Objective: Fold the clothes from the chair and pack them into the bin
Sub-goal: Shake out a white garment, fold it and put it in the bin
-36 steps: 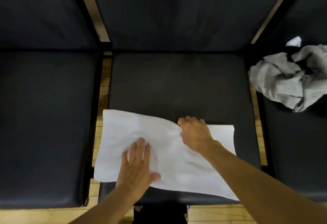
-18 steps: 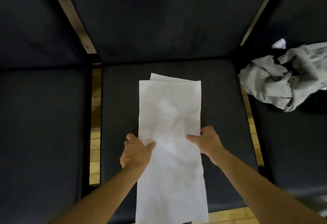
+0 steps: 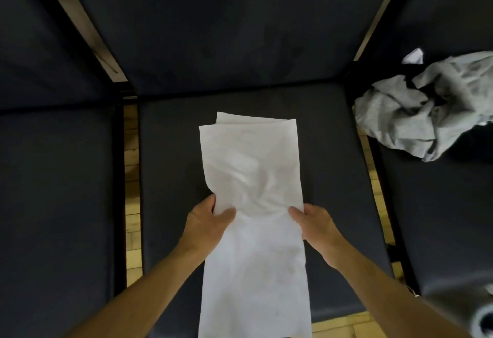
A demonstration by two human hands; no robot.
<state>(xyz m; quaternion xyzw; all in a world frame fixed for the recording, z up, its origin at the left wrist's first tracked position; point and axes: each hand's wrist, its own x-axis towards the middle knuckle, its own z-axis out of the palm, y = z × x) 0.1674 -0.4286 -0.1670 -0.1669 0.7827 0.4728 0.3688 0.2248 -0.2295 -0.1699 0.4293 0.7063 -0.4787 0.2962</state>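
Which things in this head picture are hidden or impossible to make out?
- White cloth: near end cut off by the bottom edge.
- Fingers of left hand and right hand: under the cloth, only thumbs show.
- Grey clothes: crumpled, cut by the right edge.
- Bin: not identifiable.

The white cloth [image 3: 253,204] runs off the bottom edge, so its near end cannot be seen. The grey clothes [image 3: 426,113] are cut by the right edge. A blurred grey shape [image 3: 477,311] sits in the bottom right corner — too smeared to identify. Fingers of both hands lie under the cloth — hidden.
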